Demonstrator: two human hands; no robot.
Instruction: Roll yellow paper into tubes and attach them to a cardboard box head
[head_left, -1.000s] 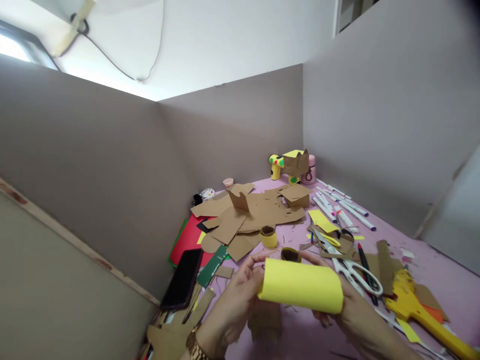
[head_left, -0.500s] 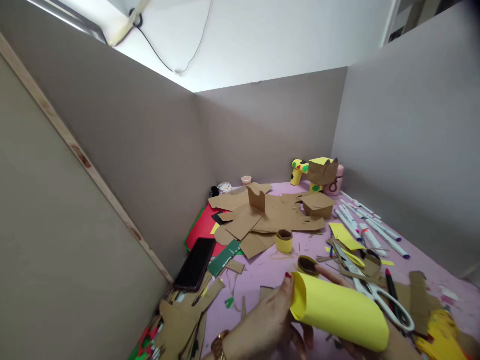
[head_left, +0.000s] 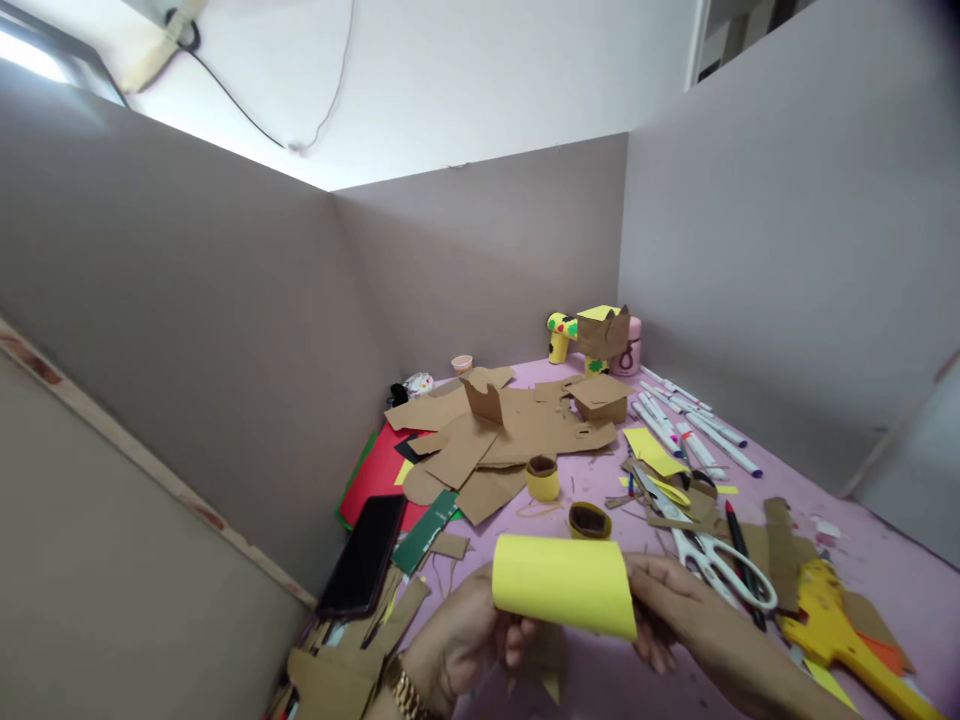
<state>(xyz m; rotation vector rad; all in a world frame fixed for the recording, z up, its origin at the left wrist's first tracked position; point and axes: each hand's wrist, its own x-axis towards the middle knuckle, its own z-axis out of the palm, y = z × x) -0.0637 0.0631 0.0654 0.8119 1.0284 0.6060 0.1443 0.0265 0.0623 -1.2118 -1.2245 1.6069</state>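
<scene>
A yellow paper tube [head_left: 562, 585] lies sideways between my two hands, low in the middle of the view. My left hand [head_left: 472, 632] grips its left end, the fingers curled beneath it and a gold watch on the wrist. At the right end, my right hand [head_left: 666, 600] pinches the rim, its fingertips partly hidden by the paper. Just beyond the tube stand two short yellow-wrapped cardboard rings, one ring [head_left: 590, 522] close to it and the other ring [head_left: 542, 480] farther back. Below the tube a cardboard scrap [head_left: 546, 655] is partly visible.
White-handled scissors [head_left: 720, 570] and a yellow glue gun [head_left: 847, 630] lie at the right, near several markers [head_left: 701, 450]. A black phone [head_left: 364, 555] rests at the left beside cardboard scraps. Cut cardboard sheets [head_left: 517, 425] spread behind. Grey partitions [head_left: 487, 250] enclose the table.
The yellow tube has moved left and turned nearly level across the view. My right hand now shows at its right end. The camera view has swung to the right.
</scene>
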